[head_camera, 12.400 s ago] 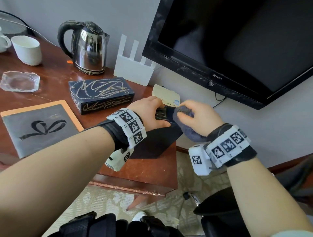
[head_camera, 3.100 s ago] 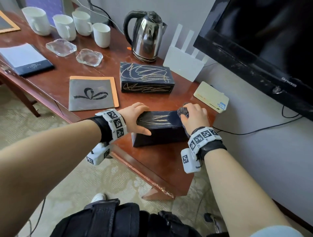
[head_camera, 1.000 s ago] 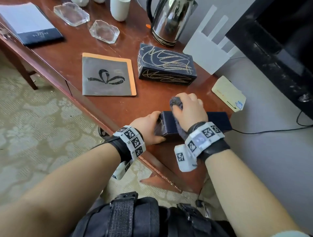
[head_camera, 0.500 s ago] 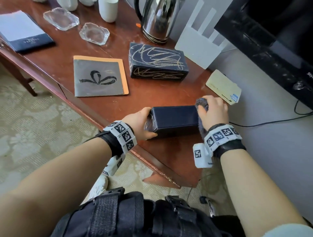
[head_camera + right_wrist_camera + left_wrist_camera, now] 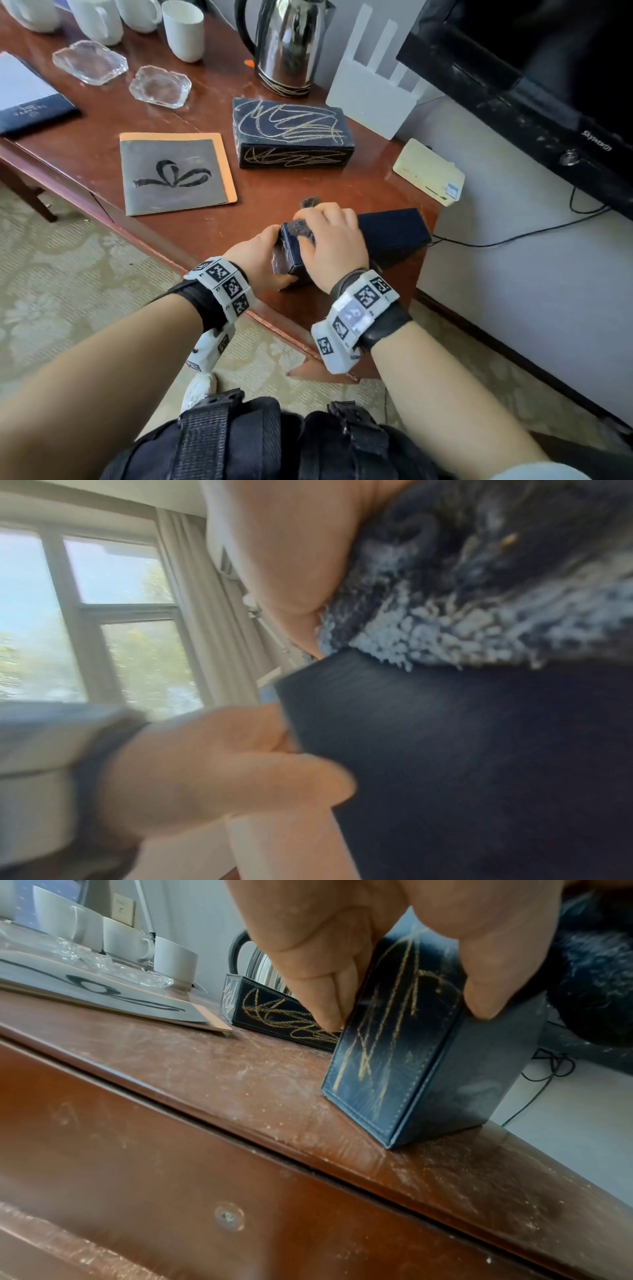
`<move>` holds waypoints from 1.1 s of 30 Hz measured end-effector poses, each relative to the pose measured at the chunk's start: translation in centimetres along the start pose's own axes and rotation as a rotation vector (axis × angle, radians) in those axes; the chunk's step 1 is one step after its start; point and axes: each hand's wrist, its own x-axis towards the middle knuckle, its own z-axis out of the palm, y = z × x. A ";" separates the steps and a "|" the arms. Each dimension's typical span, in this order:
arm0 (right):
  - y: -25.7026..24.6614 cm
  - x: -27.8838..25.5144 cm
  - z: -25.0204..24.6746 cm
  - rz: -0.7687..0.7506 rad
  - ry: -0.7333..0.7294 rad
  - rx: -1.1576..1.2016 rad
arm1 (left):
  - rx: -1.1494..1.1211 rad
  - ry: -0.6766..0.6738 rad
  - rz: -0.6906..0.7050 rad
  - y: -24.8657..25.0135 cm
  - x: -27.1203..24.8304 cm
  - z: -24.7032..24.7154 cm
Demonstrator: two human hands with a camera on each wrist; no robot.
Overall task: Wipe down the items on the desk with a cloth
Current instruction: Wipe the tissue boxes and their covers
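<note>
place: hotel room | cues: wooden desk (image 5: 102, 113); kettle (image 5: 287, 44); cups (image 5: 183, 31); wall TV (image 5: 534, 85); curtained window (image 5: 113, 631)

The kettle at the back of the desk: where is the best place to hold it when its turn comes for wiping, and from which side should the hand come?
Probably by the black handle of the kettle. It curves out on the left side, toward the white cup, and leaves a gap for the fingers. Come from the front-left, because the white router stands close on the right.
</note>
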 end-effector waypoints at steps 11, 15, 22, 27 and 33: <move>13.7 0.9 -3.6 0.586 0.108 0.057 | -0.057 -0.022 -0.022 0.0 -0.2 0.2; 14.5 1.0 -5.1 0.656 0.060 0.190 | -0.085 -0.051 -0.068 0.1 -0.5 0.3; 12.5 0.5 -6.8 0.524 0.073 0.248 | -0.025 -0.065 -0.120 0.8 0.0 0.4; 12.3 -0.3 -9.5 0.475 0.116 0.329 | -0.012 0.032 0.017 3.3 0.2 -3.4; 11.6 -0.2 -11.3 0.398 0.132 0.358 | 0.145 0.204 0.208 7.4 0.4 -10.9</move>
